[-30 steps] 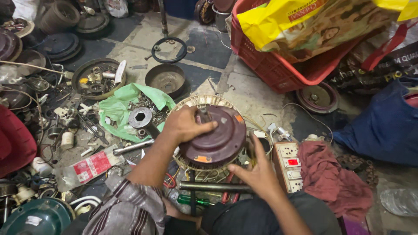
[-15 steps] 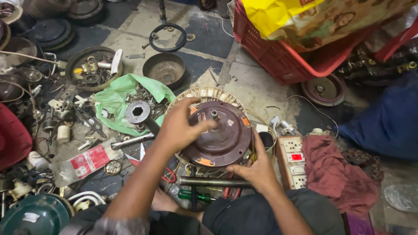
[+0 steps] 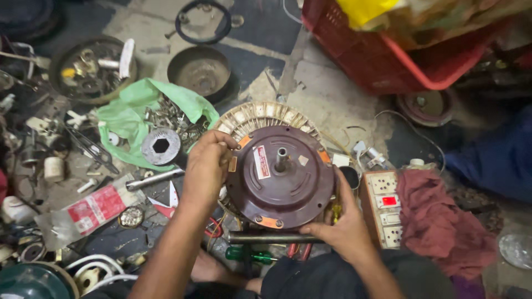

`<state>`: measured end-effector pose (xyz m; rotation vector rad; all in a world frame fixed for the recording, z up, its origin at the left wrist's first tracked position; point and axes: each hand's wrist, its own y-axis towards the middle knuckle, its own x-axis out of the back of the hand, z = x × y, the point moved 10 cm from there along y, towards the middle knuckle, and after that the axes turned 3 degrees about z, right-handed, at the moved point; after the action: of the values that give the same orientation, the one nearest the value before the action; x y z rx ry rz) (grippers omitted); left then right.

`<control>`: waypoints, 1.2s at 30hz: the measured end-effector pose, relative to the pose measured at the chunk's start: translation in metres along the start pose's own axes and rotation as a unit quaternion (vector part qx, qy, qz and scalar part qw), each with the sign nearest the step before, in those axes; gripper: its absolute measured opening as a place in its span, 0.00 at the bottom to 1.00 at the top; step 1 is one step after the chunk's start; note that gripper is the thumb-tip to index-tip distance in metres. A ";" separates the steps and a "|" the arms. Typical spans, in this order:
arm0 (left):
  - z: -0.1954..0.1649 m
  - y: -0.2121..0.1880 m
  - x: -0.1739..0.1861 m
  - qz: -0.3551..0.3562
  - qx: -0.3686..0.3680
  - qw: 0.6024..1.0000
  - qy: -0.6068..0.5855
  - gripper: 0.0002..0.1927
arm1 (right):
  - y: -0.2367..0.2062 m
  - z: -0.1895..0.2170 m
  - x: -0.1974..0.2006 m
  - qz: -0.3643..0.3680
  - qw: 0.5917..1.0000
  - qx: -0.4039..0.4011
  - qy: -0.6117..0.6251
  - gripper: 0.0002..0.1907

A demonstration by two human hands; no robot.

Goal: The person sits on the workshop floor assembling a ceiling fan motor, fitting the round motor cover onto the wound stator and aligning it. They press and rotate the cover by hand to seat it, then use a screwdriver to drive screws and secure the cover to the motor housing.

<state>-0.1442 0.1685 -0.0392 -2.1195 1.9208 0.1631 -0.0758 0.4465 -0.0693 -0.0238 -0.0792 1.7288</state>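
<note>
Motor cover (image 3: 280, 177), maroon and round, with a short shaft (image 3: 281, 158) upright at its centre, sits on the floor over a wound stator (image 3: 260, 115) that shows behind its far rim. Left hand (image 3: 206, 166): fingers curled onto the cover's left edge. Right hand (image 3: 346, 230): clasping the near right rim, thumb along the edge. A steel rod (image 3: 271, 238) lies just before the cover, probably touching it. Switchboard (image 3: 385, 207) and red cloth (image 3: 440, 221) lie to the right; green bag (image 3: 127, 113) to the left.
</note>
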 end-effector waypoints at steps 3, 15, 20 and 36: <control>-0.021 -0.007 0.001 -0.005 0.031 0.999 -0.041 0.13 | 0.002 -0.013 0.007 -0.013 0.998 -0.047 -0.042 0.70; -0.085 -0.051 0.154 -0.051 0.079 0.931 0.353 0.06 | 0.019 -0.020 0.011 0.037 0.993 0.075 -0.082 0.69; 0.089 -0.059 0.250 0.096 0.310 0.767 0.553 0.10 | 0.016 -0.021 0.003 0.055 0.995 0.058 -0.052 0.66; 0.016 -0.083 0.083 0.188 0.151 0.808 0.537 0.22 | 0.003 -0.009 -0.001 0.002 1.000 0.007 0.007 0.69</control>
<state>-0.0510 0.1007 -0.0663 -1.6540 2.6273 -1.4647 -0.0777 0.4451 -0.0785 -0.0258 -0.0556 1.7335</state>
